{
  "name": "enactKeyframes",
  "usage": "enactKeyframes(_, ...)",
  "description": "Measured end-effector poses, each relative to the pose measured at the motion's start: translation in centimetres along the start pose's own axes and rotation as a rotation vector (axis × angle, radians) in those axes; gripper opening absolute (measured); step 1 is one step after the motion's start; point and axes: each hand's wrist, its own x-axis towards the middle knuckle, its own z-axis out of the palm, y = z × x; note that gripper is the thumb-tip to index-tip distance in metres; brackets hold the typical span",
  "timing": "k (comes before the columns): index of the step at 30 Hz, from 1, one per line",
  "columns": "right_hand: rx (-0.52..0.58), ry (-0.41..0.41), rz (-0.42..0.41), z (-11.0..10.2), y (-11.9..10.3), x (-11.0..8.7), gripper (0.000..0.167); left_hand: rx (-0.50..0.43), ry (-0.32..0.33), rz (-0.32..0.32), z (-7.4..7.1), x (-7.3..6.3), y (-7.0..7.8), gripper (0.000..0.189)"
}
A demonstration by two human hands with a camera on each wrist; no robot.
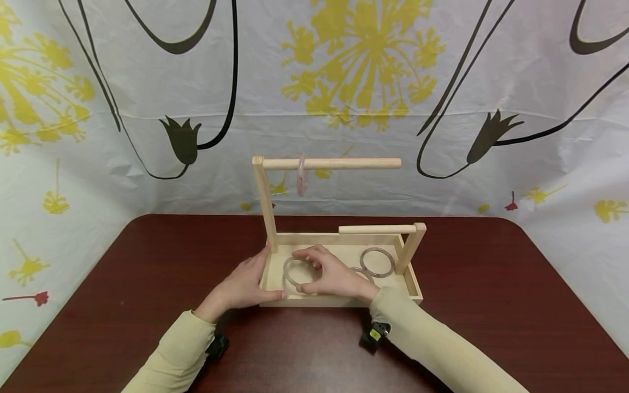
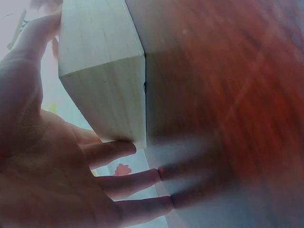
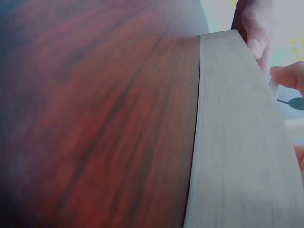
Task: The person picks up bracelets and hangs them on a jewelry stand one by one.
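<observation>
Nearest the camera, at the table's (image 1: pixel 123 305) near edge, come two sleeves (image 1: pixel 172 349). The left hand (image 1: pixel 244 284) lies at the near-left corner of the tray (image 1: pixel 324 301), thumb over the near rim, fingers nearly straight and spread along the left end; it presses there rather than grips.

The right hand (image 1: pixel 334 274) reaches over the tray's near edge, thumb and fingers half closed about the near and far sides of a ring (image 1: pixel 285 271) toward the tray's left end. Whether that ring touches the floor, I cannot tell.

Two more rings lie toward the tray's right end: one (image 1: pixel 377 250) near the right post (image 1: pixel 410 248), the other (image 1: pixel 365 271) partly hidden by the right hand. A fourth (image 1: pixel 301 183) hangs on the long bar (image 1: pixel 354 164), close to the left post (image 1: pixel 265 207); the short bar (image 1: pixel 375 229) carries none.

The step looks like picking up a ring; the next move seems to call for a secure pinch and a lift clear of the rim, the tray kept steady.
</observation>
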Motion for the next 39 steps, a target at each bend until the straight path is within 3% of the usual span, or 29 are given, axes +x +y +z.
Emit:
enactKeyframes(10, -0.002, 0.01, -0.013, -0.6, -1.0, -0.9, 0.07, 0.003, -0.004, -0.018, -0.1, -0.1, 0.2, 0.109)
enactKeyframes(20, -0.084, 0.053, -0.058, -1.7, -1.7, -2.1, 0.072, -0.009, 0.01, -0.005, -0.1, -0.1, 0.2, 0.111)
enactKeyframes(30, -0.113, 0.084, -0.102, -3.0, -2.5, -3.8, 0.072, -0.017, -0.018, 0.0, -0.1, -0.1, 0.3, 0.11)
enactKeyframes(35, -0.098, 0.105, -0.108, -3.5, -2.8, -4.9, 0.072, 0.013, -0.018, 0.008, -0.1, -0.1, 0.3, 0.111)
enactKeyframes(39, -0.105, 0.123, -0.116, -3.9, -2.7, -5.9, 0.071, 0.065, -0.03, -0.03, 0.0, -0.2, 0.4, 0.112)
